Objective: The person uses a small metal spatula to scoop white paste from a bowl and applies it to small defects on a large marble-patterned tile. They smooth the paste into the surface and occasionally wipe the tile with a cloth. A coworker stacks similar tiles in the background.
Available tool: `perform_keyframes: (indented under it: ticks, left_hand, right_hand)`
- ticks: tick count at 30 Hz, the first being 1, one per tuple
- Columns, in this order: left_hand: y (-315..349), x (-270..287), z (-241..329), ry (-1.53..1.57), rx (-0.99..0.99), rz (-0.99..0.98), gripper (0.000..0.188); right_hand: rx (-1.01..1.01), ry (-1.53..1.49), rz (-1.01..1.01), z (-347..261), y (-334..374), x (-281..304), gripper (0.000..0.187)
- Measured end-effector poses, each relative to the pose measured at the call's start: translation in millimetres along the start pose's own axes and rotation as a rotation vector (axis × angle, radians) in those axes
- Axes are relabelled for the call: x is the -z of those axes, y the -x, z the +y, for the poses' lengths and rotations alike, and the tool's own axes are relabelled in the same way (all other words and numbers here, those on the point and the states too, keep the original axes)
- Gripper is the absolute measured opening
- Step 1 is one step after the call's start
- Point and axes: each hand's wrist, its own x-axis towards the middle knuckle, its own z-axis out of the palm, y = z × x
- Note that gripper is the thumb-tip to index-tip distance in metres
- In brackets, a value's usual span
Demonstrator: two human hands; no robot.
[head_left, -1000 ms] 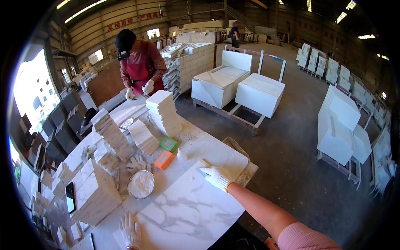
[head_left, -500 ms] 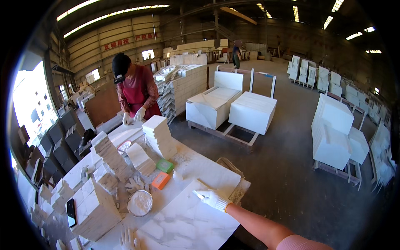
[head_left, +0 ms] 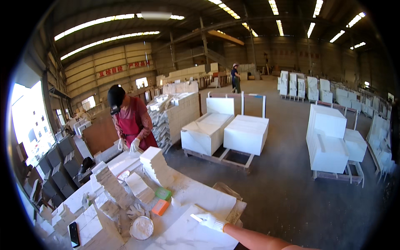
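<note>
My right hand (head_left: 211, 221), in a white knitted glove, reaches over a white grey-veined marble slab (head_left: 177, 234) lying on the worktable. Its fingers are closed on a small flat white piece (head_left: 196, 218) whose kind I cannot make out. The hand is close to the slab; whether it touches is unclear. My left hand is out of view. Left of the slab are a bowl of white powder (head_left: 141, 228), a crumpled work glove (head_left: 135, 211), an orange box (head_left: 160, 207) and a green box (head_left: 163, 193).
Stacks of marble tiles (head_left: 156, 166) and a phone (head_left: 74, 234) sit on the table's left side. Across it, a co-worker (head_left: 131, 121) in a red apron bends over the work. Pallets of white slabs (head_left: 246, 131) stand beyond; another person (head_left: 236, 78) is far back.
The view has tilted up, so the scene sits lower. My left hand, at the lower edge before, has dropped out of view. My right hand stays over the slab with the white piece.
</note>
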Motion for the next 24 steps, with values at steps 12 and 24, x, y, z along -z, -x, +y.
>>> perform_keyframes:
  ticks: [12, 24]
  left_hand:
    - [9, -14, -26, -0.012, 0.014, -0.010, 0.062]
    - [21, -12, -41, -0.025, 0.044, -0.012, 0.062]
  right_hand:
    - [0.021, 0.149, 0.079, -11, 0, 4, 0.045]
    - [-0.255, -0.199, 0.077, -47, 11, 27, 0.045]
